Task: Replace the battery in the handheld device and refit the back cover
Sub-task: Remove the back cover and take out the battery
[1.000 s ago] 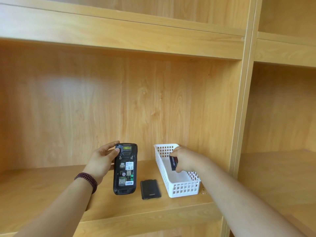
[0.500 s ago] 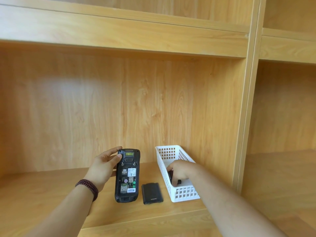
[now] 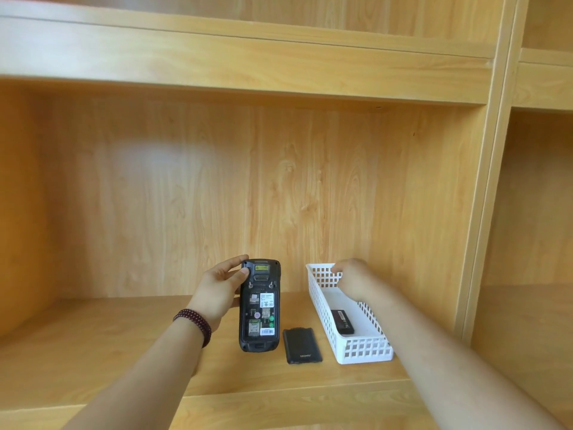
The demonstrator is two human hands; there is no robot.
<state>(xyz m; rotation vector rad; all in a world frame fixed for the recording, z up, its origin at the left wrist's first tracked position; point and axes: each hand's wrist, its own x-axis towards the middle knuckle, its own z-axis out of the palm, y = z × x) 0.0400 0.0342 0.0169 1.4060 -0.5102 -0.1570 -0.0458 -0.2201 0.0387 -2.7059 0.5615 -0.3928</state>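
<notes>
My left hand (image 3: 220, 288) holds the black handheld device (image 3: 259, 305) upright over the shelf, its back towards me and the battery bay uncovered, with stickers and card slots showing. The black back cover (image 3: 301, 345) lies flat on the shelf just right of the device. A black battery (image 3: 341, 321) lies in the white basket (image 3: 362, 349). My right hand (image 3: 352, 278) hovers over the basket's far end with nothing visible in it; its fingers are partly hidden behind the hand.
The wooden shelf board (image 3: 124, 346) carries everything. A vertical divider (image 3: 483, 193) stands right of the basket, with another shelf bay beyond it. An upper shelf (image 3: 235, 63) runs overhead.
My right hand put the battery down in the basket, let go of it and moved up to the basket's far end. The left hand kept hold of the device.
</notes>
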